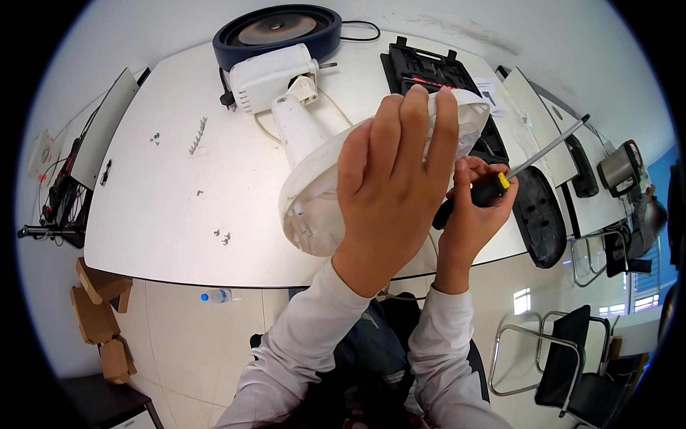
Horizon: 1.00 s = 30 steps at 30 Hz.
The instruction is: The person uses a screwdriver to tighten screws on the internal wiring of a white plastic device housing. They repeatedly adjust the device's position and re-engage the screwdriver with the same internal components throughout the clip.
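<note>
My left hand point(389, 186) grips a white oval plastic housing point(304, 218) from above, its fingers over the rim; a white neck point(293, 125) extends behind it. My right hand point(475, 222) is at the housing's right side, closed on a screwdriver point(550, 146) with a black-and-yellow handle, its long shaft pointing up and right. A white motor casing point(264, 79) with a short shaft lies behind the neck, with pale cable beside it. Small screws point(221, 236) lie in groups on the white table point(157, 214).
A round navy-rimmed object point(276, 28) stands at the back, an open black tool case point(429, 64) right of it, a black lid point(539, 222) at the right edge. Cardboard boxes point(100, 314) and a bottle point(214, 296) lie on the floor. A seated person point(647, 229) and chairs are at right.
</note>
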### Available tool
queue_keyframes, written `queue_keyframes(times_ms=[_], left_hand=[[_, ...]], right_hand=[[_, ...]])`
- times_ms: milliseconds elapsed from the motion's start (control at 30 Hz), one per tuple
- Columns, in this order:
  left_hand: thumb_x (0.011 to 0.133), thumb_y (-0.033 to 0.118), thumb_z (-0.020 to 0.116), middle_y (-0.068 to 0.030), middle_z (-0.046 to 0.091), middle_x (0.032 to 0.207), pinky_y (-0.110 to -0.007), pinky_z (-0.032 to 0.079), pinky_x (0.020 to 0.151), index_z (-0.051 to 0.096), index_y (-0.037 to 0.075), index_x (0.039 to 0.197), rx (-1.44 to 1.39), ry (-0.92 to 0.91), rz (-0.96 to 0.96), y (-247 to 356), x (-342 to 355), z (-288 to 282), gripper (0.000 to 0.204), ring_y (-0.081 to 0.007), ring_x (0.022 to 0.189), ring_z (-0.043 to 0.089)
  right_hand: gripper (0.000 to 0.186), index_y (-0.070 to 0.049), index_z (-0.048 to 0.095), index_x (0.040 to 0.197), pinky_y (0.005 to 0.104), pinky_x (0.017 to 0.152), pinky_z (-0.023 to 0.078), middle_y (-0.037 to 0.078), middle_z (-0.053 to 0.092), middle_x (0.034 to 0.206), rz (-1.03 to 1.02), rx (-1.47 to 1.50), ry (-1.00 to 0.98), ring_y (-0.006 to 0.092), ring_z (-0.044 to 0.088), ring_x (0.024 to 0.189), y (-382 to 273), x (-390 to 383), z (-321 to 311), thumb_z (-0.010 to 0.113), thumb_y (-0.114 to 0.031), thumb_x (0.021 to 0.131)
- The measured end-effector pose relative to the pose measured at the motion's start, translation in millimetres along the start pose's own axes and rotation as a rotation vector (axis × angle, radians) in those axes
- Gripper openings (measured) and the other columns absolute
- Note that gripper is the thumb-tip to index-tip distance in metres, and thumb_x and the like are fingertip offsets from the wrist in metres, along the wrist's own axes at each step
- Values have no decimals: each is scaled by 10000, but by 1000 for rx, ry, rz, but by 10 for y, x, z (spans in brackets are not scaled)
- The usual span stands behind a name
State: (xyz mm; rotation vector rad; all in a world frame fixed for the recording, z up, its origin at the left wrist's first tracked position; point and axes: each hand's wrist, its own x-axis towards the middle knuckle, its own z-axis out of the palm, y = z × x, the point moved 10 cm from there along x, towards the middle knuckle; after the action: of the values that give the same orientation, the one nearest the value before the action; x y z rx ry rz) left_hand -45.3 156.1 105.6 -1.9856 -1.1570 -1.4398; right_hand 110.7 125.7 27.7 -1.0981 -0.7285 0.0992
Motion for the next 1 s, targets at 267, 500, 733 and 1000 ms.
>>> queue_keyframes(times_ms=[267,500,733,1000], left_hand=[[572,342,759,10,540,1101,-360,211,907,556,176,1153,26,-2,22,-3,-4,-2,637,-171,1015,495],[582,349,752,4,544,1100,-359,214,899,559,173,1151,30,12,19,-6,-8,-19,626,-173,1008,501],[670,234,637,12,559,1050,-318,243,919,568,154,1099,33,24,5,-1,18,-54,441,-140,974,526],[689,197,610,16,569,1028,-307,251,922,575,150,1073,46,44,-3,-4,14,-56,388,-130,955,535]], right_hand=[[241,-48,452,954,171,483,396,69,625,879,5,-32,-24,59,521,649,35,-3,-49,657,-61,828],[263,-34,460,943,166,465,409,79,638,821,86,11,-17,58,540,616,40,-3,-39,679,-44,799],[280,-50,480,951,178,483,406,54,643,808,113,-14,1,57,548,646,52,-10,-14,705,-65,785],[299,-56,463,937,181,508,407,60,640,809,107,-27,13,56,538,644,32,-27,-29,713,-50,773]])
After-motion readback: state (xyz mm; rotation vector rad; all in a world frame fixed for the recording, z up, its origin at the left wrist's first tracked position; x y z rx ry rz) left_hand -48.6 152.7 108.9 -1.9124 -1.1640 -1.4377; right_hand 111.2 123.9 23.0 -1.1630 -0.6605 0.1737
